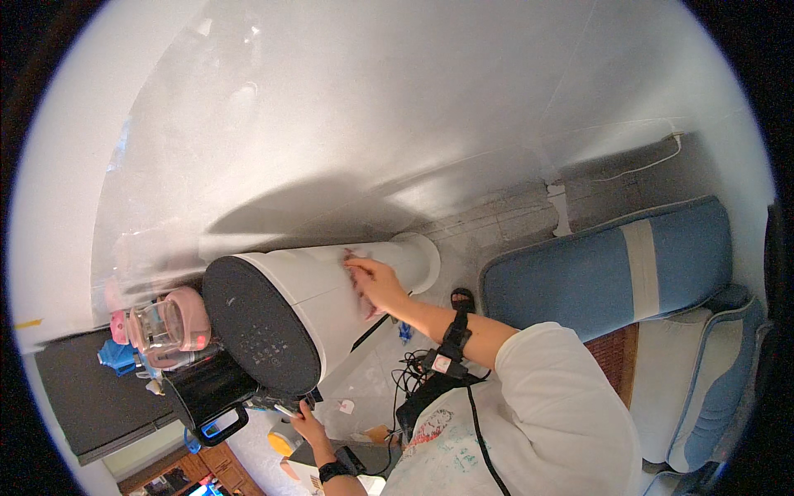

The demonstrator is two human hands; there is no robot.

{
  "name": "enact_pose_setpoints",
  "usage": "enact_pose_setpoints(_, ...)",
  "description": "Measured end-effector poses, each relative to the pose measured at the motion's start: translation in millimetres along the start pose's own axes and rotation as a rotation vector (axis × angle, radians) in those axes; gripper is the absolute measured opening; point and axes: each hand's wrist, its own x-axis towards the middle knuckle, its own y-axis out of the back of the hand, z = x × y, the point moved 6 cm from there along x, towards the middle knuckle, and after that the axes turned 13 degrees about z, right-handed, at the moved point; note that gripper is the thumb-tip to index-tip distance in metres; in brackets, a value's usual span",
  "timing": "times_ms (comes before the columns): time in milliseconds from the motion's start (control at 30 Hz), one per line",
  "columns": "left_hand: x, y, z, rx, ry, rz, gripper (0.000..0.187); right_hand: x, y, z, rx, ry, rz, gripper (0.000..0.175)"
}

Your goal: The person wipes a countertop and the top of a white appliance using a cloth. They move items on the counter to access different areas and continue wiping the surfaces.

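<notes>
My right hand [377, 286] holds a crumpled pink cloth [366, 297] against the side of a tall white tapered appliance [322, 279]. The hand and cloth are slightly blurred. The appliance has a black oval top panel [263, 325] bearing printed marks, and a round white base [428, 263] on the floor. My left hand [310, 426] is lower in the view, beside a black part at the edge of the top panel. A small white thing [286, 411] lies at its fingertips; whether the fingers grip it or the black part cannot be told.
Beside the top panel stand a black container with a handle [211, 397], a pink appliance [186, 316] and a clear jar [152, 328]. Loose black cables [412, 372] lie on the tiled floor. A blue cushioned seat [558, 279] stands at right, a grey wall [372, 124] above.
</notes>
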Motion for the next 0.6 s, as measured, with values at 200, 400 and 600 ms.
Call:
enact_pose_setpoints(200,2.8,-3.2,-10.0,-0.018,0.052,-0.019,0.047,-51.4,-32.7,-98.9,-0.137,0.68,-0.016,0.022)
enact_pose_setpoints(400,1.0,0.1,-5.6,-0.025,0.069,-0.051,0.044,-6.4,-8.7,-43.1,-0.334,0.486,0.096,0.025)
enact_pose_setpoints(600,-0.4,2.8,-1.9,-0.039,0.086,-0.023,0.043,58.2,45.8,90.0,-0.573,0.098,0.174,0.032)
